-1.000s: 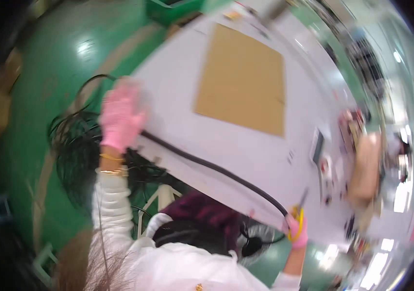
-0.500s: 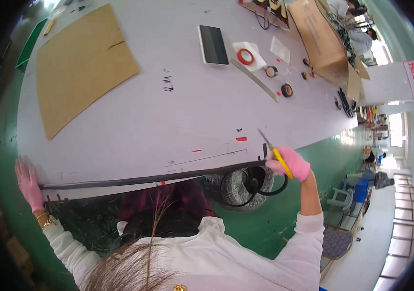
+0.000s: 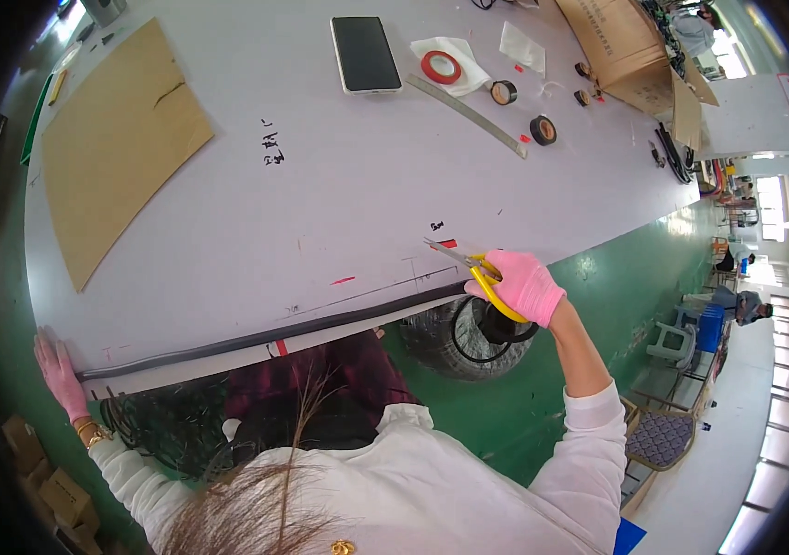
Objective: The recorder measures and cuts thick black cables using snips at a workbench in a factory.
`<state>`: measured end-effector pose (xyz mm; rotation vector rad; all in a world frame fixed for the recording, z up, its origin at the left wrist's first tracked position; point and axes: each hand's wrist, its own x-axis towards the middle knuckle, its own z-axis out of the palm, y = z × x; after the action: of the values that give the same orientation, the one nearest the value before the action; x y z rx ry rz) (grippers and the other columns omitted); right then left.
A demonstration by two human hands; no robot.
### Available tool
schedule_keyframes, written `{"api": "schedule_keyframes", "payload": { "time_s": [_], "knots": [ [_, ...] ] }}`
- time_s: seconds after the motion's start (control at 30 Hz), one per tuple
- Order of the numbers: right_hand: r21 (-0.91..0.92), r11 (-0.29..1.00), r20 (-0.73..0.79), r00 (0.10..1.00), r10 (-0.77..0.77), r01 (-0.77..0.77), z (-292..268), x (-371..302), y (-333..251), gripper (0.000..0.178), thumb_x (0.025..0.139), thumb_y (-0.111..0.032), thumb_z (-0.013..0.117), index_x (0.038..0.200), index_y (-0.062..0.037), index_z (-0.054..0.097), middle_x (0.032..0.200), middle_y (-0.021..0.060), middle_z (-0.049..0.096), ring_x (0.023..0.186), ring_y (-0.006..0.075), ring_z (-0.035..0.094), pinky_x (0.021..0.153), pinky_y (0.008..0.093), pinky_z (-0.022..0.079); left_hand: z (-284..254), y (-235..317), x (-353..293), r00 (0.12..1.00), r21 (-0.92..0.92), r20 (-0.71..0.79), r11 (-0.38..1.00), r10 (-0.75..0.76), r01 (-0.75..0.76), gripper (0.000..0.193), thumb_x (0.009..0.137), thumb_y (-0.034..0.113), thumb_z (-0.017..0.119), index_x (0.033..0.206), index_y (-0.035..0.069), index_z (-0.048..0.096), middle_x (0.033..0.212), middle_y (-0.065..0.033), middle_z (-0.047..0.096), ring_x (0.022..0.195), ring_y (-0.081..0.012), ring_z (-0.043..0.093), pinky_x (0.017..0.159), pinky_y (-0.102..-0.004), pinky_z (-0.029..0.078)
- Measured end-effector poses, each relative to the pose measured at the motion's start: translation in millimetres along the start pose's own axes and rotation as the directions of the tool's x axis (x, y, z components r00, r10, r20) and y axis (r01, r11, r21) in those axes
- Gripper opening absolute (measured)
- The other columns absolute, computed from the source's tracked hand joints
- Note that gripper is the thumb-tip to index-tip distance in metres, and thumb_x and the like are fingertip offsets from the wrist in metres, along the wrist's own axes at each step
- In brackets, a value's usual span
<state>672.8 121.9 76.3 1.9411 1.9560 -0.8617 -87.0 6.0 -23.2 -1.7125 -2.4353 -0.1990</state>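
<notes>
A long black rubber-like strip [image 3: 265,337] lies along the near edge of the table [image 3: 339,199]. At its left end my left hand [image 3: 62,381], in a pink glove, rests at the table's corner with fingers stretched out, right beside the strip's end. My pink-gloved right hand [image 3: 526,287] is closed on yellow-handled scissors [image 3: 492,289] at the strip's right end. Their metal blades point left over the table, by a red mark. Whether the right fingers also grip the strip I cannot tell. Beyond that hand, a black length hangs down to a plastic-wrapped coil [image 3: 441,347].
A brown cardboard sheet [image 3: 122,153] lies at the far left. Toward the back are a phone [image 3: 365,55], a metal ruler [image 3: 468,116], red tape [image 3: 441,67], black tape rolls [image 3: 543,129] and a cardboard box [image 3: 616,42]. A grey stool [image 3: 669,342] stands on the floor to the right.
The scissors have swung from pointing up and away to pointing left, and my right hand has moved slightly left and farther up. My left hand stays at the corner. The view has shifted.
</notes>
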Motion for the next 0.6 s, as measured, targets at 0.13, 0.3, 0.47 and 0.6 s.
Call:
{"api": "schedule_keyframes", "payload": {
  "time_s": [0.13,0.3,0.47,0.6],
  "knots": [
    [-0.038,0.999,0.024,0.999,0.021,-0.02,0.2,2.8,-1.5,0.039,0.08,-0.039,0.073,0.095,-0.0039,0.064,0.077,0.0165,0.062,0.07,0.0342,0.06,0.064,0.0389,0.048,-0.5,-0.6,-0.1,1.0,-0.013,0.006,1.0,0.017,-0.017,0.053,0.099,0.032,0.042,0.146,0.008,0.036,0.15,-0.014,0.034,0.139,-0.0316,0.028,0.115,-0.0393,0.021],
    [-0.106,0.993,0.028,0.998,0.051,-0.048,0.8,5.3,-8.4,0.033,0.084,-0.036,0.067,0.095,-0.0058,0.066,0.081,0.0165,0.065,0.075,0.0339,0.064,0.067,0.0402,0.05,0.6,-2.1,-1.3,1.0,-0.032,0.008,1.0,0.001,0.0,0.054,0.098,0.035,0.042,0.146,0.01,0.036,0.15,-0.0172,0.033,0.14,-0.0331,0.027,0.114,-0.0414,0.022],
    [-0.151,0.987,0.034,0.998,0.057,-0.051,2.7,10.8,-8.0,0.034,0.085,-0.039,0.064,0.095,-0.0064,0.066,0.081,0.0164,0.066,0.077,0.0345,0.064,0.068,0.0405,0.051,-3.3,7.6,2.4,1.0,-0.021,-0.021,1.0,0.021,-0.022,0.051,0.099,0.03,0.041,0.145,0.008,0.037,0.149,-0.0149,0.036,0.138,-0.0332,0.029,0.114,-0.0407,0.023],
    [-0.204,0.974,0.091,0.988,0.123,-0.102,-0.6,20.0,-11.4,0.04,0.083,-0.043,0.064,0.093,-0.0044,0.067,0.082,0.0179,0.066,0.079,0.0365,0.064,0.07,0.0421,0.051,1.0,-0.7,-0.5,0.995,0.153,-0.095,0.988,-0.012,0.027,0.051,0.098,0.033,0.044,0.143,0.009,0.041,0.147,-0.0166,0.038,0.137,-0.0343,0.032,0.113,-0.0412,0.024]
  ]
}}
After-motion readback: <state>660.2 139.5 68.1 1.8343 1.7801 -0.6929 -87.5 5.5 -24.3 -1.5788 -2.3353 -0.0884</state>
